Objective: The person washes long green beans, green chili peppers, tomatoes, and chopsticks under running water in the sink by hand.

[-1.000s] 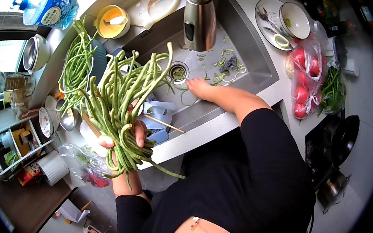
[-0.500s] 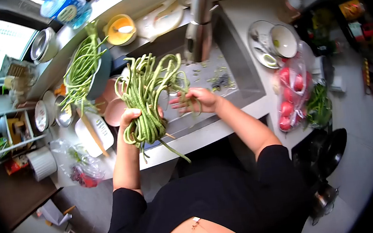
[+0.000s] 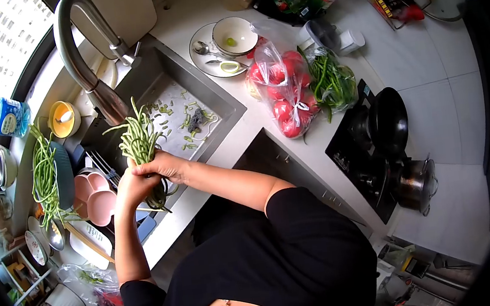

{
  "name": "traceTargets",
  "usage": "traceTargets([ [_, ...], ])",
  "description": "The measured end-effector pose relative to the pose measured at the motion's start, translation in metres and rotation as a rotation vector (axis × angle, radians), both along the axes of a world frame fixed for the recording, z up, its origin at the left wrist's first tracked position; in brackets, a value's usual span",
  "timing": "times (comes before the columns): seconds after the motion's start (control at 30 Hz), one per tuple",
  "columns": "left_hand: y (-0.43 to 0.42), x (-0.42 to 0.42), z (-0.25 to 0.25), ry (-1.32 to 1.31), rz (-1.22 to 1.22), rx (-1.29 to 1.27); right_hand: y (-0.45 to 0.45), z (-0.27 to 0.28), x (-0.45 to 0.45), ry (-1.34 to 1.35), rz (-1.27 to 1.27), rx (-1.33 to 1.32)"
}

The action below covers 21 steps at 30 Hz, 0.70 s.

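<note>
A bunch of long green beans stands upright over the near edge of the steel sink, tips pointing up. Both hands are wrapped round its lower part. My left hand grips it from the left, and my right hand closes on it from the right, touching the left. Some bean ends hang below the fists. Cut bean bits and a dark clump lie on the sink floor. Left of the sink, more long beans hang over a blue-grey basin.
The tap arches over the sink's left side. A pink divided dish and a white tray sit to the left. At right are a plate with a bowl, bagged tomatoes, bagged greens and a black wok on the hob.
My right hand, open and apart from the bunch before, has come to grip it beside my left. The beans are now gathered tighter and more upright. The view has turned towards the right.
</note>
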State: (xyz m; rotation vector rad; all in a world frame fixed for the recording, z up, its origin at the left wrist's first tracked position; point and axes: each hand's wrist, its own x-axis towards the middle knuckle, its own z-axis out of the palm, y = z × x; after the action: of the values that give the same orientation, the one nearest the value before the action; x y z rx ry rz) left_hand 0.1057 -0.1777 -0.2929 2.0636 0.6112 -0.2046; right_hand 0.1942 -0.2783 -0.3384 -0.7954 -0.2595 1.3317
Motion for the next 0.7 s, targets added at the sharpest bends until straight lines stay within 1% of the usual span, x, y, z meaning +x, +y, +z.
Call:
traceTargets([
  [0.07, -0.003, 0.007, 0.005, 0.105, -0.113, 0.208, 0.000, -0.001, -0.002, 0.079, -0.106, -0.044],
  [0.13, -0.009, 0.015, 0.016, 0.202, -0.254, 0.358, -0.001, 0.004, 0.000, 0.179, -0.178, 0.002],
  [0.17, -0.014, 0.017, 0.019, 0.243, -0.247, 0.417, -0.001, 0.000, 0.000, 0.212, -0.175, 0.013],
  [0.27, -0.023, 0.014, 0.015, 0.121, -0.092, 0.443, -0.001, 0.003, 0.007, 0.240, -0.193, 0.063],
  [0.3, -0.030, 0.011, 0.023, 0.051, -0.044, 0.413, -0.002, 0.005, 0.010, 0.238, -0.203, 0.079],
  [0.33, -0.032, 0.007, 0.018, -0.005, -0.040, 0.383, -0.003, 0.002, 0.014, 0.256, -0.171, 0.092],
  [0.4, -0.040, 0.005, 0.025, -0.041, -0.046, 0.338, -0.006, 0.001, 0.018, 0.235, -0.133, 0.114],
  [0.43, -0.044, 0.005, 0.033, -0.058, -0.027, 0.237, -0.009, 0.003, 0.020, 0.245, -0.128, 0.136],
  [0.47, -0.048, 0.004, 0.038, -0.057, -0.026, 0.200, -0.015, 0.006, 0.022, 0.227, -0.121, 0.109],
  [0.57, -0.058, 0.001, 0.048, -0.093, -0.050, 0.221, -0.028, 0.018, 0.022, 0.198, -0.147, 0.083],
  [0.63, -0.064, 0.003, 0.057, -0.165, -0.070, 0.237, -0.032, 0.021, 0.024, 0.323, -0.158, 0.063],
  [0.67, -0.068, 0.004, 0.063, -0.216, -0.061, 0.261, -0.032, 0.016, 0.027, 0.294, -0.210, 0.023],
  [0.7, -0.071, 0.006, 0.067, -0.246, -0.090, 0.293, -0.034, 0.006, 0.032, 0.324, -0.139, -0.035],
])
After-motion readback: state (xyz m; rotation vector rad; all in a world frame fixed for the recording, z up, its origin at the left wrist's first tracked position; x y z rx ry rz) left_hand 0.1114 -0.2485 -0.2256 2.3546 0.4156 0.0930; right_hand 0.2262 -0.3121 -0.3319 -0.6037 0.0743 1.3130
